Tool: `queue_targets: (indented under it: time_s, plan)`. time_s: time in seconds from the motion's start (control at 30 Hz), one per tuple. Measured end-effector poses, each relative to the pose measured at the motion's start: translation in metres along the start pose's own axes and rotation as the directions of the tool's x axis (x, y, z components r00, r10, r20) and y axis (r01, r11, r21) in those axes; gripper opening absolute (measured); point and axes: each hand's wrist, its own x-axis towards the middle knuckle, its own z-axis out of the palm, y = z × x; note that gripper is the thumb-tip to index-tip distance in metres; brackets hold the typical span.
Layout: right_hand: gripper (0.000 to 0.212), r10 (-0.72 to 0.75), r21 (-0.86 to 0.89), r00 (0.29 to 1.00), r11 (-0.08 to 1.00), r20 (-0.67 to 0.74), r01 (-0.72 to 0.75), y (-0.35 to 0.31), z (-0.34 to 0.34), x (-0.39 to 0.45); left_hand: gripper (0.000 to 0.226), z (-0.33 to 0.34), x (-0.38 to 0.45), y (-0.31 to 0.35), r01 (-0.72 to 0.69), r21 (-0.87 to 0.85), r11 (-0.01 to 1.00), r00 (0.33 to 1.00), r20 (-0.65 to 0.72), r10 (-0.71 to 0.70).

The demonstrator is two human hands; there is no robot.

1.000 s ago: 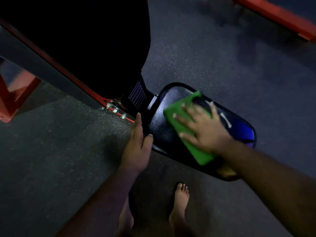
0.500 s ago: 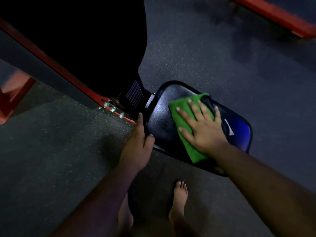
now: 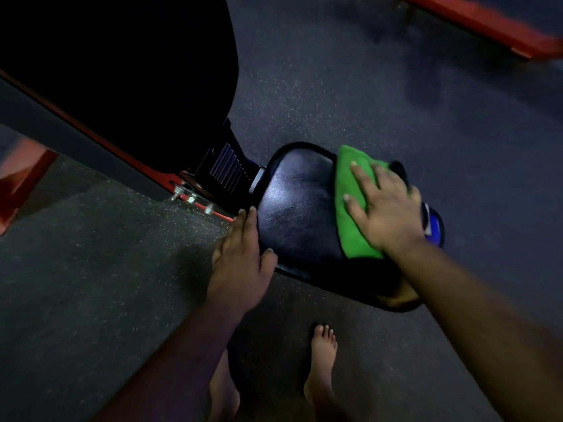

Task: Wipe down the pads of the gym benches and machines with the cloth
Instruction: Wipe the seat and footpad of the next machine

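The green cloth point(image 3: 353, 205) lies folded on the far half of the dark seat pad point(image 3: 292, 214), pinned flat there under the person's right hand point(image 3: 384, 211). It looks soft, light and limp, likely a microfibre rag that would bunch or slide off the glossy vinyl unless pressed down, so a broad palm on its middle seems the best hold, not a pinch at one corner. The pad itself appears firm, smooth and somewhat slippery, with a sheen on its bare near half. The right hand is spread wide, fingers extended toward the pad's near end, palm pressing the cloth and not curled around it; the forearm reaches in from the lower right. The left hand point(image 3: 240, 263) is open too, fingers straight along the pad's near edge and thumb resting on its surface, apparently steadying it and clasping nothing. Beyond lie the speckled floor point(image 3: 365, 92), a red frame bar point(image 3: 487, 22) and the person's bare foot point(image 3: 323, 357).
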Motion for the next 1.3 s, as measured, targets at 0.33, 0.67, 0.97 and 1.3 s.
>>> queue_targets:
  time_s: [0.33,0.67,0.97,1.3]
  plan:
    - [0.063,-0.346,0.035,0.937,0.938,0.049,0.345,-0.090,0.014,-0.016,0.083,0.015,0.002,0.005,-0.121,0.209,0.971,0.992,-0.019,0.128]
    - [0.070,0.085,0.013,0.996,0.996,-0.013,-0.085,0.044,0.005,-0.022,0.078,0.023,0.002,0.020,-0.247,0.329,0.912,0.966,0.013,0.257]
    - [0.068,-0.022,-0.019,0.998,1.000,0.061,0.024,0.014,0.028,-0.115,0.078,0.033,0.000,0.031,-0.282,0.336,0.899,0.957,0.037,0.286]
    - [0.074,-0.035,0.009,0.999,0.999,0.021,0.035,-0.024,0.022,-0.091,0.076,0.032,0.004,0.017,-0.276,0.234,0.932,0.957,-0.018,0.288]
